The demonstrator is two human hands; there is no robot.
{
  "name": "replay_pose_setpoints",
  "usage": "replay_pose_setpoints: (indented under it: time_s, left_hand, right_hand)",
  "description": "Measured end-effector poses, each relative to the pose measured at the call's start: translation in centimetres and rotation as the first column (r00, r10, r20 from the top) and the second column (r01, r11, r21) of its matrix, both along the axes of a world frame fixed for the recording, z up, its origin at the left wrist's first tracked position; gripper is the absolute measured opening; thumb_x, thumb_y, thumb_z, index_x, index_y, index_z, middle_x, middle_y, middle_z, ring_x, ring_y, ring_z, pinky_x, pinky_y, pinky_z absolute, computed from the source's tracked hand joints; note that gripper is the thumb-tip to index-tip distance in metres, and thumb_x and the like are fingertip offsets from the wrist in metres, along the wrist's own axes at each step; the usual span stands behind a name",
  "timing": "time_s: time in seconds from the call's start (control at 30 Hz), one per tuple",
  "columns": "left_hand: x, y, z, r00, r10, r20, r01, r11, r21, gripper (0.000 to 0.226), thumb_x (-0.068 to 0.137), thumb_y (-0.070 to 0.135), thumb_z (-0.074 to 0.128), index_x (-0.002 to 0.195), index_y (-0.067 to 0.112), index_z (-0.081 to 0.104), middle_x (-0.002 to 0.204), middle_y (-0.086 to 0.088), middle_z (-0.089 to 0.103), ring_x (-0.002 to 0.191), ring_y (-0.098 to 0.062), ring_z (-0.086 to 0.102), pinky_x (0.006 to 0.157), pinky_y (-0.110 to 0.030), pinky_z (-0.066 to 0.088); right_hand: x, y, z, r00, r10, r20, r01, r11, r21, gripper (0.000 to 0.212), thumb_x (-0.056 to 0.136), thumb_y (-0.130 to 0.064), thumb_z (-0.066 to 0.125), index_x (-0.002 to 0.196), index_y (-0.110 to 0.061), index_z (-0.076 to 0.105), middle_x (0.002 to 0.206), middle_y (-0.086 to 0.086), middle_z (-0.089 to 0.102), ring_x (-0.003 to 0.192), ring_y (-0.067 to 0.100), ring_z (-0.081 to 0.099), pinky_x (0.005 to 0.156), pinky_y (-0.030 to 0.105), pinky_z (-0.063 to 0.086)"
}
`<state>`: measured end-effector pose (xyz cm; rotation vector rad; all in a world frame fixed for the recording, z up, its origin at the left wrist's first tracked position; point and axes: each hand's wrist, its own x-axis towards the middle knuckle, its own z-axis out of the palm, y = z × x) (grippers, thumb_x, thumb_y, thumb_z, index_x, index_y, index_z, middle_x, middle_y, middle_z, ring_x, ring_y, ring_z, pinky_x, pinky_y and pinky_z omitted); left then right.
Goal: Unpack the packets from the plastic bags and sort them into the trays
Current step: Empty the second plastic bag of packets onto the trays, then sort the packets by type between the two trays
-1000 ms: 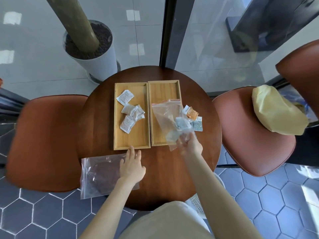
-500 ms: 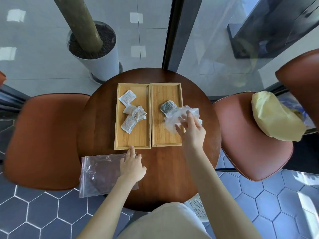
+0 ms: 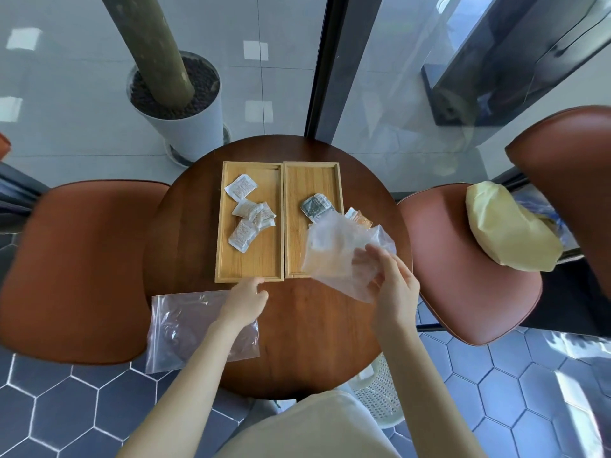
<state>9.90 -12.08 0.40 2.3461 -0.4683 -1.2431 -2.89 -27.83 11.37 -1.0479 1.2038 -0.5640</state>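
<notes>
Your right hand (image 3: 393,285) pinches the limp, slippery clear plastic bag (image 3: 337,256) over the right wooden tray (image 3: 291,226); grip its corner, left hand (image 3: 244,297) loose

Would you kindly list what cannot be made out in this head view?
- Whether packets remain inside the plastic bag held by the right hand: crumpled film blurs them.
- Print on the white packets and the grey packet: too small.
- The orange packet: partly behind the bag.
- The left hand's fingertips: motion-blurred.

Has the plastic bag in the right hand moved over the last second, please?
Yes. The plastic bag has come back toward the person, now overhanging the right tray's near corner.
</notes>
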Motion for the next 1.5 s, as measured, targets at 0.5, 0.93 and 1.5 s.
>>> replay_pose_setpoints:
  time_s: [0.5,0.93,1.5]
  left_hand:
    - [-3.2,6.9,1.6,0.693,0.405,-0.597,-0.623,0.752,-0.213,0.023,0.081,0.008,0.066,0.099,0.023,0.067,0.093,-0.004,0.073,0.090,-0.022,0.068,0.080,-0.030,0.055]
    - [-3.4,16.3,0.1,0.580,0.628,-0.519,-0.779,0.615,-0.125,0.024,0.078,-0.007,0.064,0.098,0.007,0.066,0.079,-0.004,0.069,0.062,-0.009,0.070,0.061,-0.018,0.058]
    - [-1.8,17.9,-2.0,0.741,0.459,0.490,-0.525,0.851,-0.005,0.065,0.073,0.016,0.074,0.129,0.001,0.044,0.125,-0.024,0.051,0.113,-0.041,0.048,0.093,-0.050,0.042]
  right_hand:
    - [-5.2,3.4,-5.2,0.973,0.228,0.039,-0.220,0.860,0.460,0.027,0.087,-0.021,0.054,0.103,-0.003,0.067,0.098,0.023,0.066,0.086,0.031,0.065,0.084,0.043,0.050]
    - [-1.4,6.8,-9.0,0.982,0.167,-0.093,-0.105,0.880,0.463,0.004,0.085,-0.013,0.065,0.085,-0.013,0.069,0.068,0.004,0.061,0.063,0.013,0.056,0.056,0.022,0.052]
    - [1.8,15.6,-13.4,-0.044,0.527,-0.848,-0.994,-0.110,-0.017,0.049,0.095,-0.021,0.041,0.143,-0.018,0.029,0.153,0.002,0.028,0.142,0.021,0.018,0.114,0.036,0.017]
